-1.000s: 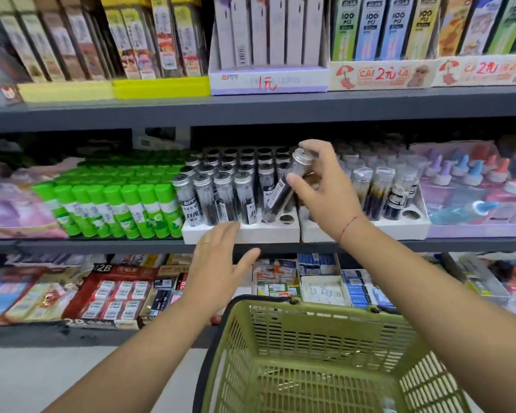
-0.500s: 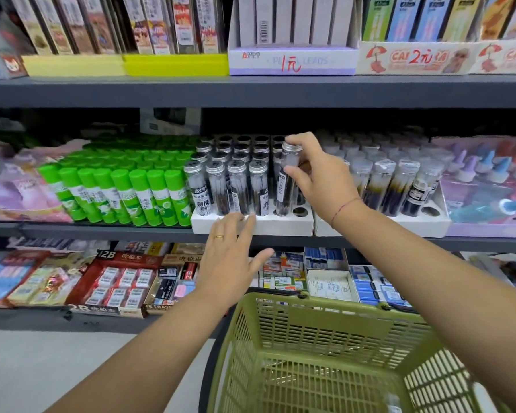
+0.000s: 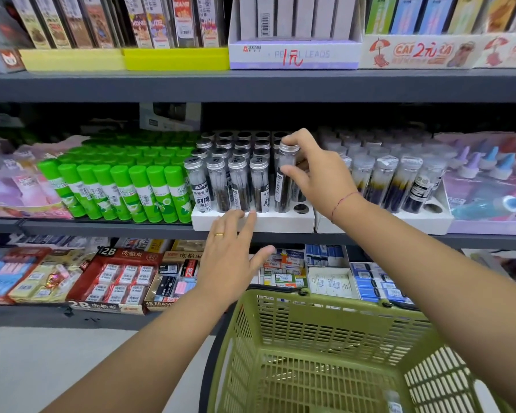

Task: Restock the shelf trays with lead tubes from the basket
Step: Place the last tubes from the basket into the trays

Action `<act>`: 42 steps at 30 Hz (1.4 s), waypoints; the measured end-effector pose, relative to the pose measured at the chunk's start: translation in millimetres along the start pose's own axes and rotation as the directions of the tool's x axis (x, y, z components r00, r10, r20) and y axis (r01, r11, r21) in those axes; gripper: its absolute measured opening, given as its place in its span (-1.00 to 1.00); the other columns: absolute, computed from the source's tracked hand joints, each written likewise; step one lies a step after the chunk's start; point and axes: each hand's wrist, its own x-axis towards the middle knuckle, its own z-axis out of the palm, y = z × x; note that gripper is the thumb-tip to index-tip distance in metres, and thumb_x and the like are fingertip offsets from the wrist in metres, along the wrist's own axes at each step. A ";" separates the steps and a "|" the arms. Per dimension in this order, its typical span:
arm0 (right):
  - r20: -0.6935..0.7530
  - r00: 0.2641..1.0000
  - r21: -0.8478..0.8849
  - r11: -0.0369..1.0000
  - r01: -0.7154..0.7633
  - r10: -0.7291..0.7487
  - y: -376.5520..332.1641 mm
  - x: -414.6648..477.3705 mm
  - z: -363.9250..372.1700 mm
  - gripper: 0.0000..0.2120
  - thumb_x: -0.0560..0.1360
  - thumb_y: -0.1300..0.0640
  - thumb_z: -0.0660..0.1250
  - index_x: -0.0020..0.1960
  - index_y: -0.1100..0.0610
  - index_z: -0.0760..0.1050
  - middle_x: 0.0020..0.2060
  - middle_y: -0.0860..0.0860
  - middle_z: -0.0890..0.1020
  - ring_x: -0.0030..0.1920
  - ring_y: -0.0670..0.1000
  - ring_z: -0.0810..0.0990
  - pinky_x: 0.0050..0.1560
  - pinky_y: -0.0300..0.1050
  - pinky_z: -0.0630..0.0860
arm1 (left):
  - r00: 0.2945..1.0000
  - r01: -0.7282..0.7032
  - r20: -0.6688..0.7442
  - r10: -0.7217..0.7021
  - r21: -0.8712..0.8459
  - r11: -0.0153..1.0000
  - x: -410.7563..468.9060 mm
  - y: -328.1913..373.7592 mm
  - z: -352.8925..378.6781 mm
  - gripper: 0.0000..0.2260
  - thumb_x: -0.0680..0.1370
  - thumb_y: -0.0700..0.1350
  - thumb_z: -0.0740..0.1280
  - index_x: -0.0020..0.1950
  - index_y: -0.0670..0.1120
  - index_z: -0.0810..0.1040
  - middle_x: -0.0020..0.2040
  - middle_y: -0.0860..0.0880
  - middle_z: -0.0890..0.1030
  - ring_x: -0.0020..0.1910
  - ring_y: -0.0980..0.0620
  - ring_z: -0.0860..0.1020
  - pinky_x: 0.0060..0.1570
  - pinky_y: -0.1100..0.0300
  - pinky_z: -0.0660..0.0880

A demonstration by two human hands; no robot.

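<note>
A clear lead tube [image 3: 284, 180] with a silver cap stands upright in the front row of the white shelf tray [image 3: 280, 223], and my right hand [image 3: 316, 171] grips it at cap and side. Several similar tubes [image 3: 239, 186] fill the tray to its left; an empty hole [image 3: 301, 208] lies just right of it. My left hand [image 3: 231, 260] is flat and spread, its fingertips touching the tray's front edge. The green basket [image 3: 325, 350] sits below, between my forearms; one tube shows faintly at its bottom near the frame's lower edge.
Green glue sticks [image 3: 122, 189] stand left of the tray. A second white tray [image 3: 399, 223] of dark-filled tubes sits to the right, then purple bottle packs [image 3: 489, 174]. Eraser boxes [image 3: 116, 278] fill the lower shelf. A pencil-lead display box [image 3: 294, 55] is on the shelf above.
My right hand brought the tilted tube down and stood it upright in a front-row hole of the tray. My left hand slid up until its fingertips met the tray's front.
</note>
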 end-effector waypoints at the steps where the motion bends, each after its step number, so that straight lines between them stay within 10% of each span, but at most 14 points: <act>1: 0.006 1.000 0.007 1.000 -0.002 0.002 1.7 0.8 -0.5 -0.68 0.54 0.09 0.29 0.27 0.01 0.32 -0.22 0.17 0.58 -0.28 0.12 0.54 -0.15 0.10 0.55 | 1.000 0.001 0.008 -0.001 0.000 1.000 -0.1 -0.4 0.0 -0.29 0.57 0.32 -0.12 0.45 -0.16 0.36 0.31 -0.20 0.44 0.32 -0.19 0.38 0.33 -0.09 0.34; 19: -0.053 0.997 0.040 0.998 0.054 -0.052 12.3 -68.6 5.5 -0.58 0.55 0.05 0.26 0.39 0.06 0.33 0.16 0.04 0.44 0.08 0.02 0.49 0.06 -0.12 0.47 | 0.996 0.008 0.088 -0.003 -0.059 0.998 -32.5 13.3 10.8 -0.22 0.50 0.37 -0.17 0.56 -0.11 0.08 0.49 -0.11 0.22 0.50 -0.05 0.12 0.48 -0.01 -0.11; 22: 0.005 0.984 0.131 0.975 -0.178 0.179 41.4 -150.7 19.9 -0.60 0.52 0.03 0.31 0.32 0.07 0.37 0.04 -0.06 0.46 0.01 -0.06 0.48 0.08 -0.06 0.48 | 0.972 0.045 0.234 -0.017 -0.114 0.992 -72.7 19.3 27.9 -0.16 0.44 0.43 -0.23 0.57 -0.07 0.08 0.53 -0.09 0.19 0.52 -0.06 0.10 0.48 -0.03 -0.07; 26: 0.374 0.516 -0.114 0.590 -0.799 0.771 108.7 -271.5 40.0 -0.37 0.43 -0.15 0.37 0.36 0.15 0.29 0.26 0.08 0.49 0.24 0.09 0.49 0.25 0.05 0.43 | 0.901 0.230 0.395 -0.177 -0.090 0.969 -118.1 4.1 54.0 -0.16 0.47 0.46 -0.14 0.57 -0.08 0.07 0.56 -0.11 0.12 0.53 -0.11 0.09 0.46 -0.13 0.03; 31: 0.556 0.011 -0.493 0.341 -0.800 0.831 144.0 -349.6 37.9 -0.45 0.53 -0.11 0.25 0.30 0.31 0.40 0.03 0.19 0.49 0.04 0.11 0.49 -0.02 -0.14 0.36 | 0.772 0.585 0.466 -0.432 -0.256 0.769 -142.8 7.8 63.3 -0.29 0.57 0.25 0.13 0.59 -0.07 -0.02 0.54 -0.16 0.20 0.45 -0.20 0.28 0.32 -0.12 0.31; 39: 0.467 -0.038 -0.414 0.181 -0.892 0.883 151.6 -365.1 68.3 -0.52 0.44 -0.01 0.42 0.20 0.29 0.48 -0.15 0.15 0.59 -0.18 0.10 0.56 -0.16 -0.07 0.52 | 0.797 0.576 0.391 -0.460 -0.262 0.774 -145.0 11.5 65.6 -0.39 0.61 0.21 0.09 0.57 -0.07 0.09 0.53 -0.09 0.26 0.45 -0.14 0.31 0.31 -0.08 0.32; 42: 0.519 -0.017 -0.470 0.270 -0.840 0.854 157.4 -374.7 81.8 -0.45 0.39 -0.12 0.44 0.21 0.22 0.47 0.02 0.18 0.61 0.01 0.15 0.58 0.10 0.04 0.55 | 0.804 0.570 0.380 -0.457 -0.277 0.773 -146.0 10.5 66.1 -0.39 0.60 0.23 0.07 0.56 -0.06 0.12 0.51 -0.08 0.31 0.44 -0.14 0.33 0.30 -0.10 0.34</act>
